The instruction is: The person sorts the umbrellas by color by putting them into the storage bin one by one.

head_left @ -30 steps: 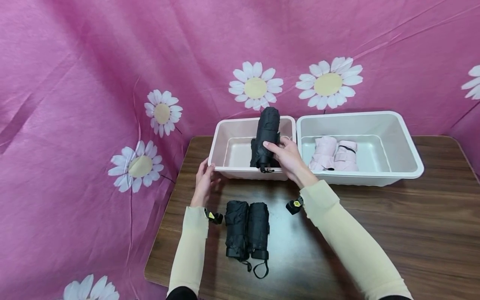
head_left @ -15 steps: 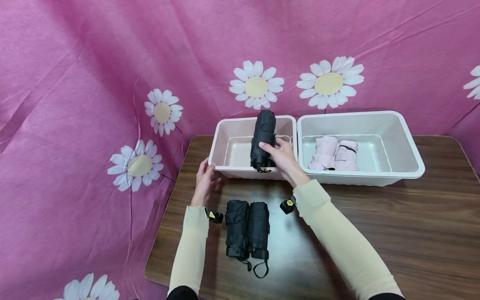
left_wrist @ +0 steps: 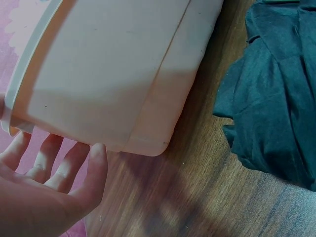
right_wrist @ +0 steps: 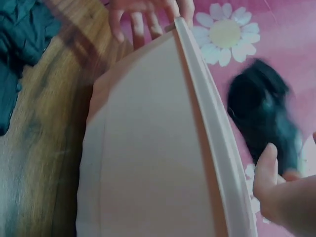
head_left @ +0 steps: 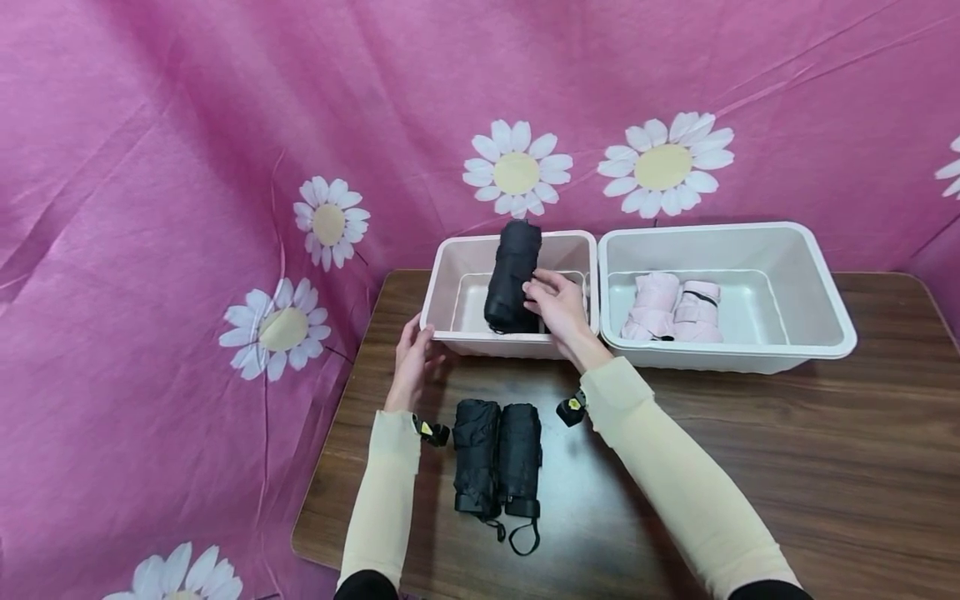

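No legible words, brands or numbers. Just behind the left hand (head_left: 409, 367), on a black wrist device (head_left: 437, 434), a yellow mark (head_left: 427, 429); just behind the right hand (head_left: 564, 312), on a second black wrist device (head_left: 568, 414), another yellow mark (head_left: 575, 404); both unreadable.

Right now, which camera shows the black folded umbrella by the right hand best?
The head view. It shows that black folded umbrella nearly whole and quite sharp, beside the right hand. The right wrist view shows it too, but blurry and partly hidden by that hand. The left wrist view doesn't show it.
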The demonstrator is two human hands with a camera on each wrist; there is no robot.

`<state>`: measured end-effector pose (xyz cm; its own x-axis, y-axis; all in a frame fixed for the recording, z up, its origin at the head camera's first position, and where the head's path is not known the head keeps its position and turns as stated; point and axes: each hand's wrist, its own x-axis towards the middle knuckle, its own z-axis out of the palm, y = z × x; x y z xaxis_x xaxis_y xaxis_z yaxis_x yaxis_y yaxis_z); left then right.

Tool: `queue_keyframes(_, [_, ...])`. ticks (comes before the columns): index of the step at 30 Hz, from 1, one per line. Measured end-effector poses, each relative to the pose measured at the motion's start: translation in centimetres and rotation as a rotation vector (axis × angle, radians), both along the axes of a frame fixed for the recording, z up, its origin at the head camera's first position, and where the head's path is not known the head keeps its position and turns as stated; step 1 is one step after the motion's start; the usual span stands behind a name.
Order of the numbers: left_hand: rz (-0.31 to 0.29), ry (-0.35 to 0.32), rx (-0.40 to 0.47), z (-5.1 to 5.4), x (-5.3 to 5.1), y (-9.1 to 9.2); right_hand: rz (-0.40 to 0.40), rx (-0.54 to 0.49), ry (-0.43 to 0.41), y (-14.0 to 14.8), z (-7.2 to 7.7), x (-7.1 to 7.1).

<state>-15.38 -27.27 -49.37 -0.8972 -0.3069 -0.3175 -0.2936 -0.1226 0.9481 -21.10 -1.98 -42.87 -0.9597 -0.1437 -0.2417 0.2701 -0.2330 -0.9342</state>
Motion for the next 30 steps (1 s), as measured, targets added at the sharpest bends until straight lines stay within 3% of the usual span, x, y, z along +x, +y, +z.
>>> queue_keyframes(6, [-0.001, 0.005, 0.008, -0.1, 0.0, -0.1, 0.025, 0.06, 0.056, 0.6, 0.1, 0.1])
queue_keyframes(15, [-0.004, 0.021, 0.015, -0.3, 0.0, -0.3, -0.033, 0.094, 0.044, 1.4, 0.5, 0.7])
queue_keyframes(22, [-0.003, 0.02, 0.013, -0.3, 0.0, -0.2, -0.093, 0.03, 0.064, 2.9, 2.2, 1.1])
queue_keyframes(30, [-0.006, -0.004, 0.005, -0.1, 0.0, -0.3, -0.16, -0.115, 0.097, 4.8, 5.0, 2.3])
